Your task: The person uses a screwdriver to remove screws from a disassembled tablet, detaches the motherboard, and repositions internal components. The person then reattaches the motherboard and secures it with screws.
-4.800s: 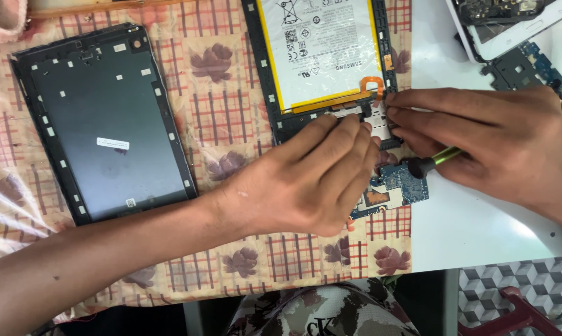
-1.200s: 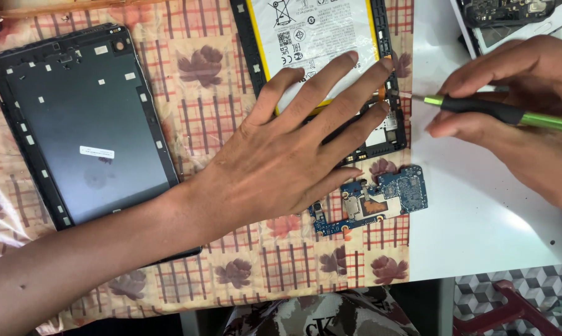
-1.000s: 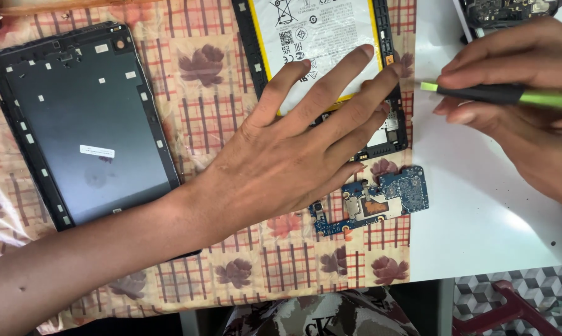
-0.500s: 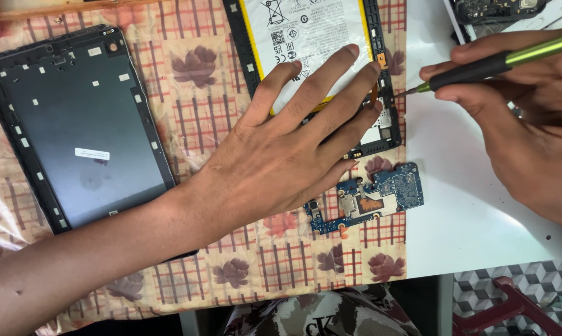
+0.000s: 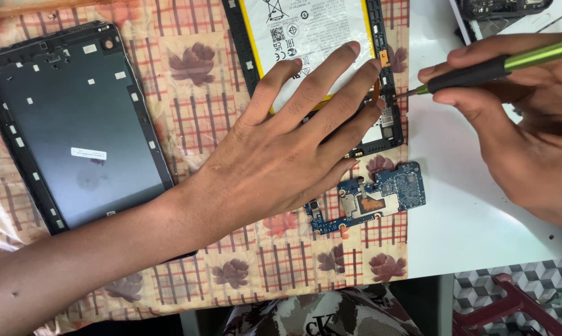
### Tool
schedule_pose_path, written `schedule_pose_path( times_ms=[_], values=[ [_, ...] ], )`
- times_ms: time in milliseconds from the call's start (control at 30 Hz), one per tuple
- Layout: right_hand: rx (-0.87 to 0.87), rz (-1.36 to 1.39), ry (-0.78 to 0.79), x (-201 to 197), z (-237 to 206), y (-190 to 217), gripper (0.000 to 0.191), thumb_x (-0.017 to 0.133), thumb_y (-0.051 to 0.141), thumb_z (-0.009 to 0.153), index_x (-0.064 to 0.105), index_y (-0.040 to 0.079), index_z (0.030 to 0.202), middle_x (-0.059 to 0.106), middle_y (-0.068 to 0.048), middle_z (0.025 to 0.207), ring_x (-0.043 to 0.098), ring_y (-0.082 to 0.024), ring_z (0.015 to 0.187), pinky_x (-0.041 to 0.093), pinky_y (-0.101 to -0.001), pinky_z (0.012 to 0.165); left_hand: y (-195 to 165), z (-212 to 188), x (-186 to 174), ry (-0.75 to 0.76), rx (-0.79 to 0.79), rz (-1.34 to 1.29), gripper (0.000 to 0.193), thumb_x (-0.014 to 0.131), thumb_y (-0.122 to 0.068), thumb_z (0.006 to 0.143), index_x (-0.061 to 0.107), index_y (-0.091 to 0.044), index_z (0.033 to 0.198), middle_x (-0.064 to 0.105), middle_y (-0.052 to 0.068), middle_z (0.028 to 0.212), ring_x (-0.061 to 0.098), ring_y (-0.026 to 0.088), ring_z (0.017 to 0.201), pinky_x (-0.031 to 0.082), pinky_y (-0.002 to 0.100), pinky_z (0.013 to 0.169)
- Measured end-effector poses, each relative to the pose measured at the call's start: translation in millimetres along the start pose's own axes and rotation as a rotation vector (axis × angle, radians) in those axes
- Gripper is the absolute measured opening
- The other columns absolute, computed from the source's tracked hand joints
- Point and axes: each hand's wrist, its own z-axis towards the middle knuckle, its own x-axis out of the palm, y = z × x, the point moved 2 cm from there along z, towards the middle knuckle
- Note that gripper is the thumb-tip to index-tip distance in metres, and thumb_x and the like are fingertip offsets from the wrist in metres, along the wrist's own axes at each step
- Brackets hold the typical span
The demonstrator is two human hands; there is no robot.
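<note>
The left hand (image 5: 281, 155) lies flat with its fingers spread, palm down, pressing on the lower end of the opened tablet chassis (image 5: 383, 124) at about 12 o'clock in the head view. Its fingertips rest on the white battery (image 5: 312, 31) that fills the chassis. The forearm runs off toward 8 o'clock across the patterned cloth (image 5: 194, 81), a checked and flowered sheet covering most of the worktop (image 5: 467, 211).

The right hand (image 5: 529, 137) comes in from 3 o'clock, thumb and fingers pinched around the black grip of a green-handled screwdriver (image 5: 480, 68). The tool lies nearly level, its thin metal tip pointing toward 9 o'clock and reaching the right edge of the chassis, just beside an orange flex strip; whether the tip touches a screw cannot be told.

Just below the chassis, at about 5 o'clock from the left hand's fingers, a blue circuit board (image 5: 368, 199) lies loose on the cloth, clear of both hands. At 9 o'clock sits the tablet's black back cover (image 5: 75, 130), inner face up, partly under the left forearm. Another opened device (image 5: 505, 7) shows at 1 o'clock on bare white worktop.
</note>
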Motion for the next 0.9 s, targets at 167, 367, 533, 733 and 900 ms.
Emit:
schedule_pose_path(
  times_ms=[167,367,533,733,900],
  values=[
    [-0.129,0.004,-0.076,2,7,11,0.017,0.061,-0.017,0.096,0.056,-0.017,0.112,0.066,-0.03,0.112,0.073,-0.035,0.103,0.063,-0.0354,0.083,0,-1,2,0.004,-0.002,-0.022,0.058,0.076,-0.047,0.104,0.063,-0.01,0.146,0.038,0.011,0.166,0.026,0.027,0.156,0.031,0.053,0.126],
    [-0.176,0.041,-0.002,-2,14,16,0.014,0.058,-0.018,0.096,0.056,-0.018,0.11,0.066,-0.03,0.108,0.073,-0.037,0.105,0.063,-0.0397,0.093,0,0,4,0.01,-0.03,-0.085,0.064,0.075,-0.052,0.102,0.062,-0.011,0.15,0.036,0.012,0.166,0.025,0.028,0.155,0.029,0.053,0.124],
    [-0.189,0.135,-0.025,-1,16,14,0.019,0.057,-0.018,0.097,0.05,-0.02,0.115,0.065,-0.03,0.108,0.074,-0.037,0.107,0.062,-0.0397,0.092,1,4,2,-0.006,-0.04,-0.111,0.059,0.075,-0.052,0.103,0.064,-0.014,0.147,0.037,0.009,0.165,0.023,0.028,0.155,0.024,0.057,0.123],
    [-0.192,0.125,0.006,4,8,4,0.022,0.058,-0.019,0.1,0.052,-0.015,0.121,0.066,-0.025,0.113,0.074,-0.035,0.108,0.066,-0.0376,0.091,2,4,-5,0.002,-0.006,-0.065,0.047,0.077,-0.041,0.105,0.068,-0.012,0.142,0.042,0.006,0.161,0.025,0.026,0.157,0.026,0.055,0.125],
    [-0.227,0.152,-0.092,13,11,1,0.016,0.06,-0.022,0.098,0.056,-0.017,0.113,0.065,-0.027,0.112,0.075,-0.037,0.103,0.066,-0.0359,0.085,6,6,-5,-0.013,-0.003,-0.131,0.042,0.075,-0.036,0.106,0.069,-0.013,0.141,0.042,0.007,0.162,0.026,0.026,0.156,0.027,0.057,0.123]
  ],
)
